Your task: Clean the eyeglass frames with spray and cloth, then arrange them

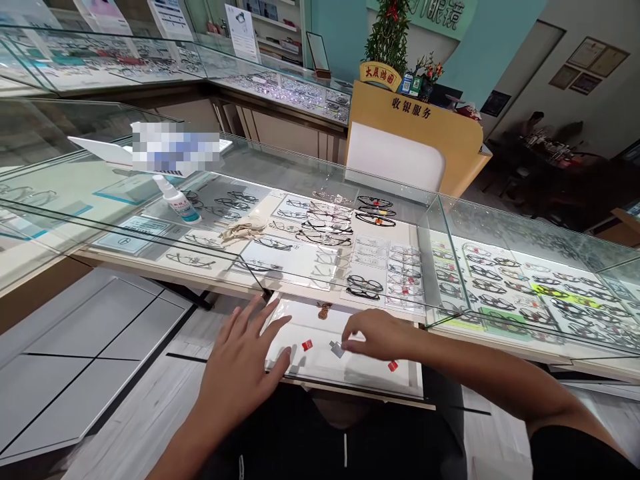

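Note:
My left hand [245, 363] is open, its fingers spread over the left edge of a pulled-out white drawer [360, 380]. My right hand [377, 333] is curled above the drawer, with thumb and index fingertips closed at the edge of a small grey tag-like piece [337, 349]. Between the hands lies a small red piece [307, 345]. A second red piece [393, 366] rests in the drawer below my right wrist. Towards the back of the drawer is a small brown patterned object [325, 311], its kind unclear.
Behind the drawer, a glass display case [320, 167] holds rows of eyeglasses [327, 233]. A spray bottle [176, 199] and a white open booklet-like item [103, 152] stand on the glass at left. More eyeglasses [493, 283] fill the right case. A yellow counter [415, 140] stands beyond.

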Demonstrator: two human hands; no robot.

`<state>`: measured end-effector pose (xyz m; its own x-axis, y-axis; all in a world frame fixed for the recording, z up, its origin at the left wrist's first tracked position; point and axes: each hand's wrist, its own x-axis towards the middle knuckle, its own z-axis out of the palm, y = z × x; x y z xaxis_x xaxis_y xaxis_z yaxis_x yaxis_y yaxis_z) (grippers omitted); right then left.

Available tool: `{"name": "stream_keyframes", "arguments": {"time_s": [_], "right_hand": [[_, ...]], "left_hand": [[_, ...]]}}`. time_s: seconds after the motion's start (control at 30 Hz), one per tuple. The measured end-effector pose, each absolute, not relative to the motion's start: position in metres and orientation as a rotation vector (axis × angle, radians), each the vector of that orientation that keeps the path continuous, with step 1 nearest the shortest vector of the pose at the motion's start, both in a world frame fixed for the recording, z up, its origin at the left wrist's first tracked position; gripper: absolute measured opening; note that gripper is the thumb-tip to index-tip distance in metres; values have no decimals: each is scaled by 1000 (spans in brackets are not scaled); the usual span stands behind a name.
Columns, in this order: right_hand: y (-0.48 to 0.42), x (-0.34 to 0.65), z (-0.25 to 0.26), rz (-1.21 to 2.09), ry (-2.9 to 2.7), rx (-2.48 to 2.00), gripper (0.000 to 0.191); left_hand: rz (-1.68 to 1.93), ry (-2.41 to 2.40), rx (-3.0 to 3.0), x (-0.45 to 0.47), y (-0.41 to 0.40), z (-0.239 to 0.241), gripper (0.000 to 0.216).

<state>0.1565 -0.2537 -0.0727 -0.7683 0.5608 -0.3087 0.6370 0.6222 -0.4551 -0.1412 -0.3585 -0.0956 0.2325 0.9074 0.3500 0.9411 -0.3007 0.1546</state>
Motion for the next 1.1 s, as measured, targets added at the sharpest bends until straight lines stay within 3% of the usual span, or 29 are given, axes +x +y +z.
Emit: {"name": "stream_keyframes", "arguments": {"time_s": [0.07,0.17,0.3,0.6,0.87,1.1], "right_hand": [[-248,156,-27,-835,2824,1011,25],[-190,163,26,-450,2971,1351,22],[-79,181,41,50,2863,1560,18],[15,183,8,-148,2636,1604,18],[24,187,7,-211,2553,1611,18],[5,193,1,-69,2583,1647,16]], "left_hand": [[-574,-1787,-2398,-142,-358,-96,49],[-572,-1767,-2390,-142,-358,-97,49],[-583,-1749,-2376,-143,-357,-99,49],[-586,-1738,-2360,-143,-358,-101,47],[-590,-1741,-2357,-144,-358,-102,48],[-585,-1743,-2355,-144,-357,-104,48]]}}
